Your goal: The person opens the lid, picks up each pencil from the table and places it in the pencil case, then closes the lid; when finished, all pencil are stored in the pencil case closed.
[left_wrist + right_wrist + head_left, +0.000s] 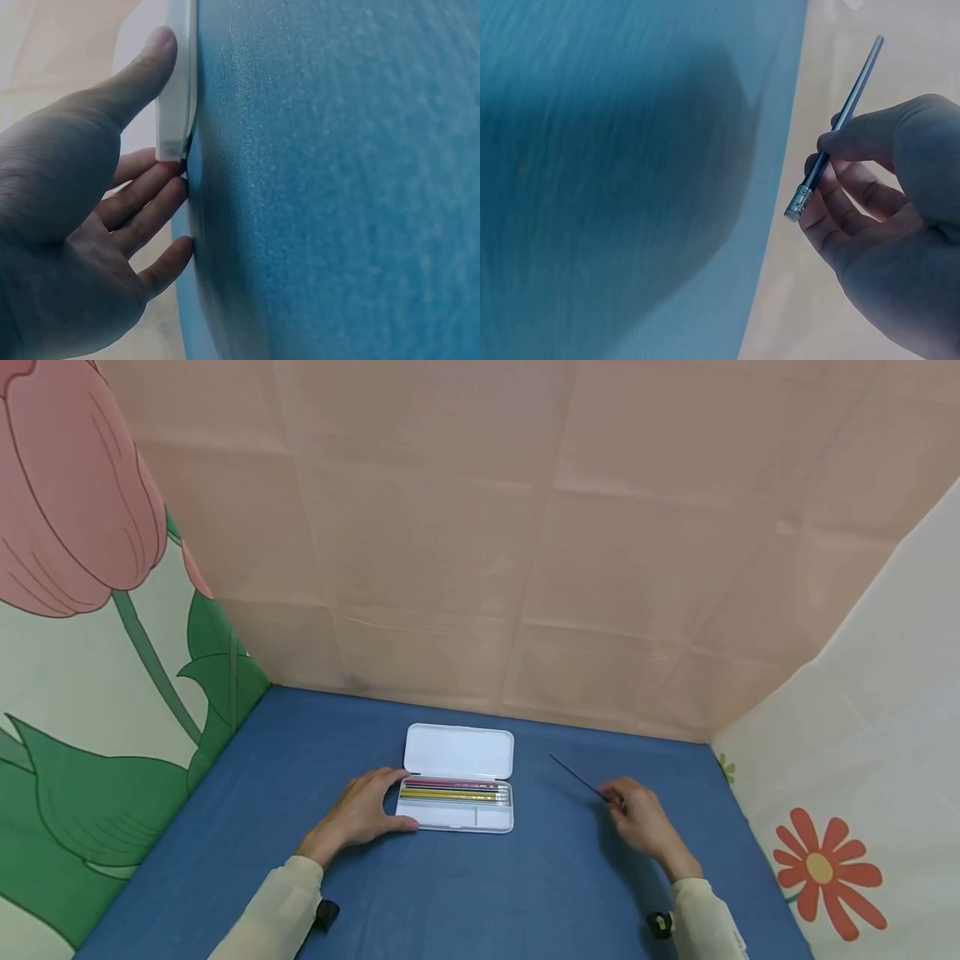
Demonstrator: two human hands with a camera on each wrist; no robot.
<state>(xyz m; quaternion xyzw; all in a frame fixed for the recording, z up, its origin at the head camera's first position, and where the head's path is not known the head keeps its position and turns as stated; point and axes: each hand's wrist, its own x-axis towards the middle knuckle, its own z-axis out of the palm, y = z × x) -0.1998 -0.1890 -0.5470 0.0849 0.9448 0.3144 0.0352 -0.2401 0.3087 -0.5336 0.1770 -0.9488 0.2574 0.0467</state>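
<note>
A white pencil case point(438, 816) lies on the blue cloth with its lid point(459, 750) swung back. Several pencils point(450, 794), red, dark and yellow, lie side by side inside, their silver ends to the right. My left hand point(360, 806) spans the case's left end, thumb at the front edge and forefinger near the hinge side. To the right of the case, my right hand point(637, 817) pinches a dark pencil point(576, 775) between thumb and fingers, above the cloth. In the right wrist view this pencil's silver ferrule point(801, 199) points down beside the fingers.
The blue cloth point(450, 893) covers the tabletop. A beige backdrop point(465, 568) rises behind it. Printed sheets stand at both sides, with a pink tulip point(82, 493) on the left and a red flower point(820, 868) on the right.
</note>
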